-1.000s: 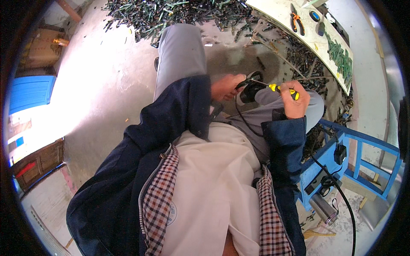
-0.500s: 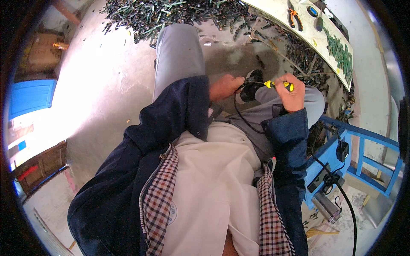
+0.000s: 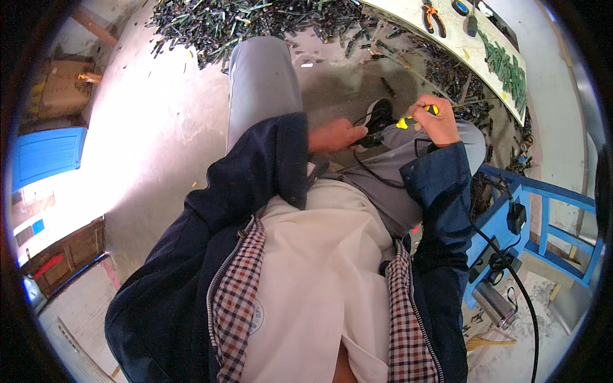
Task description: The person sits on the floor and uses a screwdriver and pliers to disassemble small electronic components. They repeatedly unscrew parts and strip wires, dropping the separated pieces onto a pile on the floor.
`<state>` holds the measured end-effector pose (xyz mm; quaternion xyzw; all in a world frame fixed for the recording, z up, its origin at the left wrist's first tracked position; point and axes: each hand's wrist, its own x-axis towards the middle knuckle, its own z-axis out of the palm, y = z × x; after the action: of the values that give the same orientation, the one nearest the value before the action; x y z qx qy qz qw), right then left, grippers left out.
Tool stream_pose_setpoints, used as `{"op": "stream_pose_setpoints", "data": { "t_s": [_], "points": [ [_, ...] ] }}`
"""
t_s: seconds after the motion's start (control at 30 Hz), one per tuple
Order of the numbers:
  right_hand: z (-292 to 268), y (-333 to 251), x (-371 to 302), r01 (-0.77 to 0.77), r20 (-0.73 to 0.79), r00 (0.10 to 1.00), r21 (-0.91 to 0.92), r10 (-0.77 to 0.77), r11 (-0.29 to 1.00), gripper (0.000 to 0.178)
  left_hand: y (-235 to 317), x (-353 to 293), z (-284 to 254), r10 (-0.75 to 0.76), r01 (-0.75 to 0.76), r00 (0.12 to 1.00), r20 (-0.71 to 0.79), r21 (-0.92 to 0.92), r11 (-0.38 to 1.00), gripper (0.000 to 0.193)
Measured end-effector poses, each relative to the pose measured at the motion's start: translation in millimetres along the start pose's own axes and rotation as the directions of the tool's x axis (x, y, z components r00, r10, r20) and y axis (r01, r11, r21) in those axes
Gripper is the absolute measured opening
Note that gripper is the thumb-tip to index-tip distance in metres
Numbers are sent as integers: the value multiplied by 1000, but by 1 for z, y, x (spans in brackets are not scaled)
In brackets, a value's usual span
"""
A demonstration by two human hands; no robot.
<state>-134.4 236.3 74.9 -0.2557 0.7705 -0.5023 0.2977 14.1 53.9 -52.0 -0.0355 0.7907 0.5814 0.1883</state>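
Note:
Over my lap, my right hand (image 3: 437, 120) is closed around the yellow-and-black handle of a screwdriver (image 3: 406, 121). The tool slants down to the left, its thin shaft reaching toward my other hand. My left hand (image 3: 335, 136) is closed in a pinch on a small dark piece at its fingertips, too small and shaded to make out. A black cord (image 3: 373, 173) runs from near the left fingertips across my thigh. Behind the hands is my black-and-white shoe (image 3: 379, 115).
A big heap of dark green and black strips (image 3: 255, 25) covers the floor ahead. At right, a pale board (image 3: 408, 16) bears orange-handled pliers (image 3: 433, 19) and green strips (image 3: 504, 70). A blue stool (image 3: 562, 198) with a power strip and a metal cylinder (image 3: 495, 305) lies beside me.
My right hand has moved slightly up and to the right, and the screwdriver has tilted from nearly level to slanting. My left hand has shifted a little lower.

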Motion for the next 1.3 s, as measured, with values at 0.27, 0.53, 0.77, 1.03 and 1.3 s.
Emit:
{"op": "stream_pose_setpoints", "data": {
  "t_s": [0.27,0.53,0.77,1.03,1.3],
  "points": [
    [-5,7,1,-180,119,976,-12,180,984,14,33,-8,-18,-270,261,963,23,-350,900,40],
    [4,8,-18,99,-395,918,310,33,946,11,47,-20,-36,-246,113,966,-86,-711,694,34],
    [44,0,-39,169,-533,846,246,-12,954,13,47,-21,-37,-260,113,963,-68,-776,620,40],
    [58,1,-42,160,-574,815,93,-78,983,15,46,-17,-35,-310,95,941,-132,-779,620,44],
    [61,12,-40,192,-546,812,-83,-206,978,16,47,-20,-35,-267,55,944,-192,-707,705,47]
  ]
}}
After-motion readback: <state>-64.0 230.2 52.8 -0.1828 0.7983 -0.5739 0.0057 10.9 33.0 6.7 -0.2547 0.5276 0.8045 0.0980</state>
